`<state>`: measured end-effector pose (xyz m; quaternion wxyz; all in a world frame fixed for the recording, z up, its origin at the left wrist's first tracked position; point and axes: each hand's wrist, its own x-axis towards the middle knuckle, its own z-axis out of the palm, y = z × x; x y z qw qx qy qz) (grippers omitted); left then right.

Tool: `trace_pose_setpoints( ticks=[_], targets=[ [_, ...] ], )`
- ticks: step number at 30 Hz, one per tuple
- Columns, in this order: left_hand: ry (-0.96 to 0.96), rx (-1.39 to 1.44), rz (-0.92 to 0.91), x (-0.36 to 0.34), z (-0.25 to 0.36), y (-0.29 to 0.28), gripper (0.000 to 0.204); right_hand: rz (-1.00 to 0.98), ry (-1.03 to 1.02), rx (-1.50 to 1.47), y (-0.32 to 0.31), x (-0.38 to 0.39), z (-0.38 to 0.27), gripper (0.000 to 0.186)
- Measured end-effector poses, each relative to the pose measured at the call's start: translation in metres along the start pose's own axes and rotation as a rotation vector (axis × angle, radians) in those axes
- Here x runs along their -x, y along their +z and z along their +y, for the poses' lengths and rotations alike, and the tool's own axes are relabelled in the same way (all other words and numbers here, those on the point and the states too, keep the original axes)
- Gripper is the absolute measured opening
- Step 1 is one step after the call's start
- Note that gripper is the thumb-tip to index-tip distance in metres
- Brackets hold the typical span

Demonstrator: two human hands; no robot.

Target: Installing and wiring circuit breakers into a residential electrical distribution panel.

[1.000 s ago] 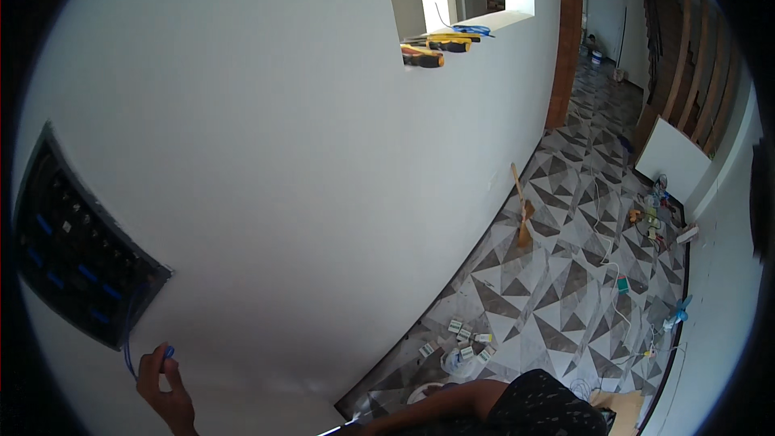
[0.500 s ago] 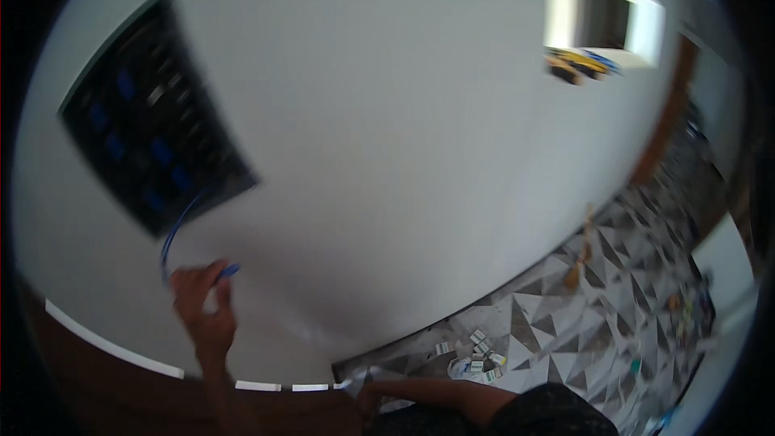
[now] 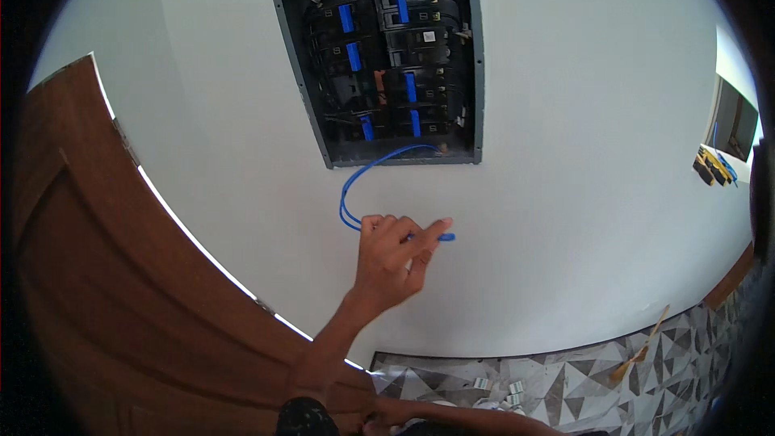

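My left hand (image 3: 391,260) is raised in front of the white wall, its fingers pinched on a looped blue wire (image 3: 345,194). A short blue end pokes out past the fingertips. The wire curves up and back into the lower part of a breaker panel (image 3: 478,73), a grey metal box set in the wall. Inside it sit black circuit breakers with several blue switch handles (image 3: 353,56). My right hand (image 3: 375,418) is low at the bottom edge, with the forearm coming in from the right; its fingers are too dark and cut off to make out.
A brown wooden door (image 3: 137,274) fills the left side. At the far right, yellow-and-black tools (image 3: 714,168) rest at a wall opening (image 3: 736,117). A broom (image 3: 638,355) and small white boxes (image 3: 515,390) lie on the patterned tile floor (image 3: 565,379).
The view has swung left, so the panel now stands near the upper middle and the door shows more. My left hand still pinches the blue wire, below the panel.
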<state>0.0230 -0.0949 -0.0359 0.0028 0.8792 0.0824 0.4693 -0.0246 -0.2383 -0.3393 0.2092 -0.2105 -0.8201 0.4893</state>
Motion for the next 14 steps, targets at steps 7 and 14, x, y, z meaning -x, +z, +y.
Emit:
trace_pose_setpoints(
  ticks=[7,14],
  targets=[
    [0.123,0.073,0.061,0.005,0.001,0.003,0.022,0.220,0.578,0.376,-0.086,0.114,-0.085,0.041],
    [0.023,0.202,-0.096,0.019,-0.012,0.007,0.021,0.160,0.620,-0.468,-0.009,0.257,-0.086,0.053]
  ],
)
